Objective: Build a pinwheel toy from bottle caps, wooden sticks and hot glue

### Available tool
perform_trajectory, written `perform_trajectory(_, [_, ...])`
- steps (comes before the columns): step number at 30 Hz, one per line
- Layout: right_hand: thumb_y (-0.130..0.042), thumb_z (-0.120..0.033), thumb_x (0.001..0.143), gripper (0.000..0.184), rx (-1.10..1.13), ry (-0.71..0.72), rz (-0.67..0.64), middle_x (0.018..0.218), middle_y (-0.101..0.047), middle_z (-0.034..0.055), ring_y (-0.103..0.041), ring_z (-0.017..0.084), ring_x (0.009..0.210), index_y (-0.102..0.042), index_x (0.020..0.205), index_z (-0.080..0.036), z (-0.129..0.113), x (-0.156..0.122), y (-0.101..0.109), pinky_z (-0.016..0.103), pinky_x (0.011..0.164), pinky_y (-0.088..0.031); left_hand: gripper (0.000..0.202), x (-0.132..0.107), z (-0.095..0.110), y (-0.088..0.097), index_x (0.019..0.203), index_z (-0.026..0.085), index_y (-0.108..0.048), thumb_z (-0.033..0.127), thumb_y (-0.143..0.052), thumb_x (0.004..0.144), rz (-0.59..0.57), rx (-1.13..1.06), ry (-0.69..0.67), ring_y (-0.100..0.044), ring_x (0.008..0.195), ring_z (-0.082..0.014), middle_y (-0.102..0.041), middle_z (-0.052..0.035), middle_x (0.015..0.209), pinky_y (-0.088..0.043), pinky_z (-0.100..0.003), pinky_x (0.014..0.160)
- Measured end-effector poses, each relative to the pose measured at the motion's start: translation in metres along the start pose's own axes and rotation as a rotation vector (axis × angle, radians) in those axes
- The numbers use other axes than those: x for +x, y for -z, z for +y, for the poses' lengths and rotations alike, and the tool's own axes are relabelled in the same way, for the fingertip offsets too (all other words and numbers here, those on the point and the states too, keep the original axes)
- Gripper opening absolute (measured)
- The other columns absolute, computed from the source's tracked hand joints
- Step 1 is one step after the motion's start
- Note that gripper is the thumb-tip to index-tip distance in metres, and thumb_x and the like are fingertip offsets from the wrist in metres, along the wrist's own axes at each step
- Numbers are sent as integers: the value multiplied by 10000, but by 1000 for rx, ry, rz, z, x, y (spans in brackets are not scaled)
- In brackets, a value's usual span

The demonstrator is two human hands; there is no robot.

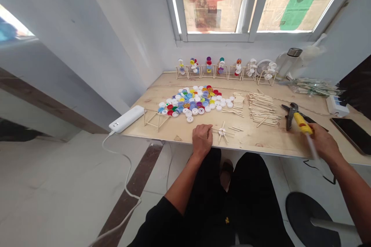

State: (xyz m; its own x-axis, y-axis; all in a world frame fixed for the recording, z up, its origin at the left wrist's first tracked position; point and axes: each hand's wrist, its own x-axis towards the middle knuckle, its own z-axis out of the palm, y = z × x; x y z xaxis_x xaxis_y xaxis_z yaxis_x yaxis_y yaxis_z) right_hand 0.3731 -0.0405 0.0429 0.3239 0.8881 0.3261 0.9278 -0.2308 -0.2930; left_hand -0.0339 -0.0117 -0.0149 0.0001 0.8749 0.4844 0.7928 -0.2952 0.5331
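My left hand (pixel 203 139) rests at the table's front edge, its fingers pinched on the end of a thin wooden stick. That stick runs into a small spoked wheel (pixel 222 131), made of a white bottle cap with sticks radiating from it, lying flat. A few short loose sticks (pixel 235 128) lie just right of the wheel. At the right, my right hand (pixel 324 142) is closed around a yellow hot glue gun (pixel 303 123), with a blurred translucent glue stick trailing from its rear. Dark-handled pliers (pixel 290 115) lie by the gun's front; whether they touch is unclear.
Colourful bottle caps (pixel 194 102) are heaped at centre-left, beside stick piles (pixel 263 109). A stick frame (pixel 156 119) stands near a white power strip (pixel 127 119). Several finished cap wheels on stands (pixel 208 67) line the wall. A phone (pixel 352 135) lies far right.
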Motion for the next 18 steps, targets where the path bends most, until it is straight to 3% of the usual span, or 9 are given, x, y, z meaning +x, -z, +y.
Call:
perform_trajectory(2, [-531, -429, 735, 282, 193, -93, -56, 898, -682, 147, -631, 289, 801, -610, 878, -199, -14, -10, 2, 407, 643, -450, 238, 0, 1, 0, 958, 208, -662, 122, -490, 818, 8, 1, -6, -600, 898, -227, -698, -57, 889, -421, -364, 800])
perform_trajectory(5, [-503, -523, 760, 381, 430, -69, -184, 1017, -687, 88, -649, 237, 888, -619, 937, -206, -49, -32, 1, 351, 712, -504, 239, 0, 1, 0, 957, 211, -663, 118, -495, 813, 16, 3, -4, -597, 895, -230, -696, -58, 886, -418, -363, 790])
perform_trajectory(7, [-585, -552, 721, 452, 700, -93, -303, 1068, -675, 99, -645, 238, 912, -629, 985, -188, -79, -48, -2, 360, 763, -513, 237, -1, 1, -1, 958, 210, -663, 123, -494, 817, 14, 2, -2, -596, 897, -231, -695, -59, 892, -416, -364, 790])
perform_trajectory(11, [-675, -540, 685, 462, 987, -94, -484, 1038, -684, 109, -634, 228, 924, -647, 959, -169, -131, -69, -13, 376, 851, -502, 238, -1, 1, -1, 957, 209, -662, 119, -496, 814, 8, -1, -14, -592, 909, -232, -694, -57, 901, -410, -368, 797])
perform_trajectory(14, [-707, -530, 660, 463, 1073, -123, -508, 1005, -690, 106, -639, 215, 892, -657, 931, -158, -148, -72, -26, 367, 848, -508, 238, -1, 1, -1, 947, 208, -663, 110, -494, 812, 12, 4, -24, -590, 915, -231, -693, -56, 898, -409, -366, 799])
perform_trajectory(18, [-721, -557, 619, 489, 1125, -190, -417, 936, -694, 101, -646, 198, 817, -644, 882, -153, -149, -67, -41, 337, 776, -530, 244, -2, 1, -2, 946, 209, -664, 102, -486, 818, 22, 9, -28, -593, 907, -228, -693, -58, 883, -410, -363, 796])
